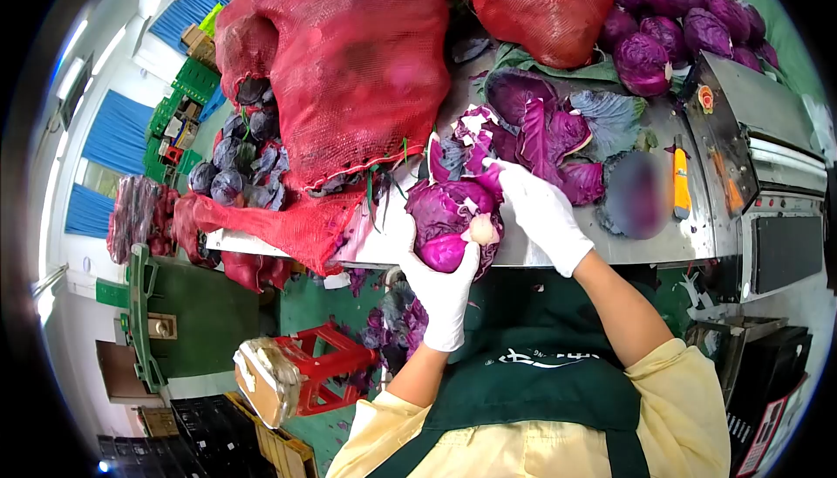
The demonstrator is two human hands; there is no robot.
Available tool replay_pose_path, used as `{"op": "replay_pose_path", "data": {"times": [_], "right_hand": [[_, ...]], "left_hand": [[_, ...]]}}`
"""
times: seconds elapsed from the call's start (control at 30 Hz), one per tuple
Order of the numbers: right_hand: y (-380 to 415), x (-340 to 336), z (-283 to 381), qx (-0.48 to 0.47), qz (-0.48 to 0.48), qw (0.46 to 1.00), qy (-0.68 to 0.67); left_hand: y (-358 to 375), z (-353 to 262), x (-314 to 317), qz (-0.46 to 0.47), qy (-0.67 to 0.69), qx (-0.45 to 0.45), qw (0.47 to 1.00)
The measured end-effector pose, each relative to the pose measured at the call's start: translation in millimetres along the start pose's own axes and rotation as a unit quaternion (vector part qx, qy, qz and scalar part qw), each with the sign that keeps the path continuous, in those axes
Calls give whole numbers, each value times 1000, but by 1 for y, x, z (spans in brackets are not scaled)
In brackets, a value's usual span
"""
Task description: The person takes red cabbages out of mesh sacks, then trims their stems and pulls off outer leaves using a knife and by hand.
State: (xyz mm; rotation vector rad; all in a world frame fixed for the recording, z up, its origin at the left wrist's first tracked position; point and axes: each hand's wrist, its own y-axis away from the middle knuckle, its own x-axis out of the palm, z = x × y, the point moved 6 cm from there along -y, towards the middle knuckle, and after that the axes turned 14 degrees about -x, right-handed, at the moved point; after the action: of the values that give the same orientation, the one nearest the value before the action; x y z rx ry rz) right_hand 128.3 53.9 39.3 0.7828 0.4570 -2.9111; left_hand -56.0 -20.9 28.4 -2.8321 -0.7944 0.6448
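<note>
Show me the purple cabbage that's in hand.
The cabbage at the near edge of the table, gripped by the left hand, with the right hand at its upper right. The cabbages piled at far right have no hand on them.

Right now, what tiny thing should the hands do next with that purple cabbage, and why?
Probably use the right hand to gently peel back the leaf by its fingers: the left hand is steadying the cabbage, and loose leaves lie nearby on the metal table.
</note>
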Motion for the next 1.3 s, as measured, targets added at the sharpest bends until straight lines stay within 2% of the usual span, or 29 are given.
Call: {"op": "replay_pose_path", "data": {"times": [0.03,0.1,0.17,0.23,0.27,0.3,0.37,0.4,0.43,0.47,0.5,0.57,0.63,0.67,0.77,0.9,0.97,1.03,1.1,1.13,1.3], "right_hand": [[3,0,12,51,51,997,23],[-7,13,-15,-13,9,992,125],[-22,18,-60,-16,7,975,223],[-25,8,-90,20,16,974,223],[-22,4,-92,5,19,969,248],[-21,-3,-90,33,57,967,245],[-12,-22,-78,86,36,974,205],[-12,-26,-76,35,-16,983,181],[-11,-33,-59,-14,-68,985,156],[-6,-37,-43,-46,-40,988,142],[-5,-33,-28,-154,-62,978,124],[0,-24,-6,-168,5,979,111],[-1,-19,2,-194,44,970,144],[-4,-15,0,-199,69,964,163],[-10,-5,-5,-220,83,959,159],[-16,3,-3,-224,117,954,163],[-20,3,1,-206,144,945,209],[-27,3,-2,-204,142,944,218],[-32,0,-3,-253,30,953,163],[-36,1,-9,-215,16,970,110],[-48,-2,-3,-144,46,980,128]], "left_hand": [[-1,0,0,1,0,-1,1000],[-3,1,-1,4,10,-13,1000],[-11,5,-7,15,5,7,1000],[-30,11,-11,115,14,30,993],[-45,18,-17,105,-95,94,986],[-54,19,-19,201,1,15,979],[-75,38,-22,228,26,-18,973],[-78,32,-21,255,85,-38,962],[-79,21,-19,290,151,-103,939],[-86,25,-15,287,150,-108,940],[-93,32,-8,287,150,-115,939],[-105,37,15,284,106,-113,946],[-107,21,28,309,111,-82,941],[-112,21,35,292,86,-79,949],[-125,32,44,297,120,-99,942],[-124,27,44,307,143,-78,938],[-124,27,42,304,145,-75,939],[-123,26,42,310,100,-86,942],[-125,29,44,306,97,-93,942],[-125,27,46,309,111,-86,941],[-122,18,48,319,155,-66,933]]}}
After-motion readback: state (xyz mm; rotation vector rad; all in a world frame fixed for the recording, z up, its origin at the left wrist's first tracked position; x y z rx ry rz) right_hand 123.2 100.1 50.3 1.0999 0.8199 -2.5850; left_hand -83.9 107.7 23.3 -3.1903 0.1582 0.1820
